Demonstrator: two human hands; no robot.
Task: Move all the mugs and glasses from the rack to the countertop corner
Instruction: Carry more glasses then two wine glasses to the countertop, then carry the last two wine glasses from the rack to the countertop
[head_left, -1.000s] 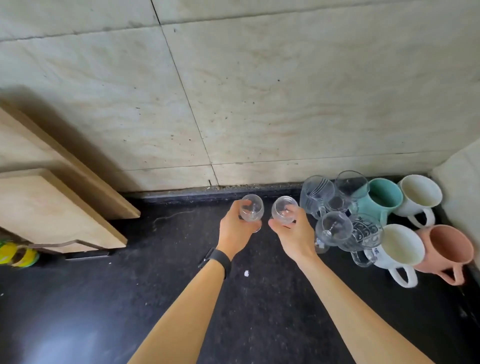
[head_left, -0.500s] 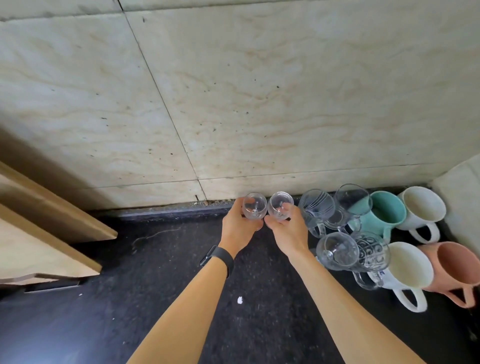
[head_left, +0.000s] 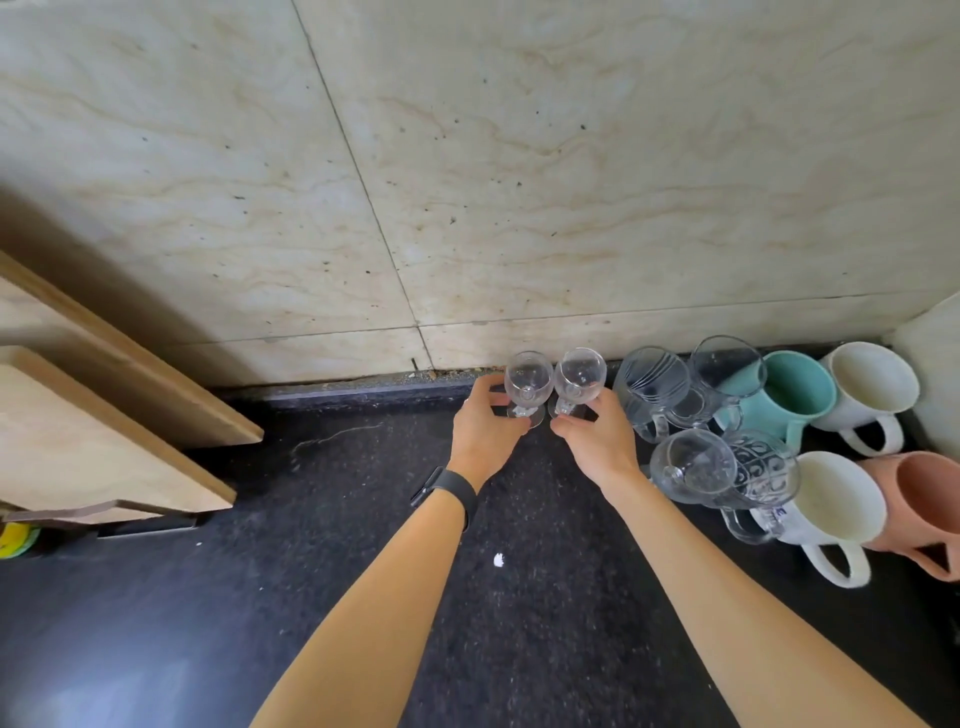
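Two small clear stemmed glasses stand side by side on the black countertop (head_left: 322, 597) close to the back wall. My left hand (head_left: 485, 431) grips the foot of the left stemmed glass (head_left: 528, 376). My right hand (head_left: 597, 441) holds the stem of the right stemmed glass (head_left: 579, 375). To their right, in the corner, sit a striped glass mug (head_left: 649, 387), a plain glass mug (head_left: 727, 369), a teal mug (head_left: 795, 392), two white mugs (head_left: 870, 387) (head_left: 836, 501), a patterned glass mug (head_left: 763, 473), another stemmed glass (head_left: 693, 465) and a pink mug (head_left: 924, 499).
Beige marble tiles form the back wall (head_left: 519, 182) and a side wall (head_left: 935, 374) on the right. Wooden boards (head_left: 93, 415) lean against the wall at left. A yellow object (head_left: 15, 540) peeks from under them. A white speck (head_left: 498, 560) lies on the counter.
Both hands carried the two stemmed glasses forward to the wall and lowered them onto the counter beside the other glassware. The fingers have slid down from the bowls to the stems.
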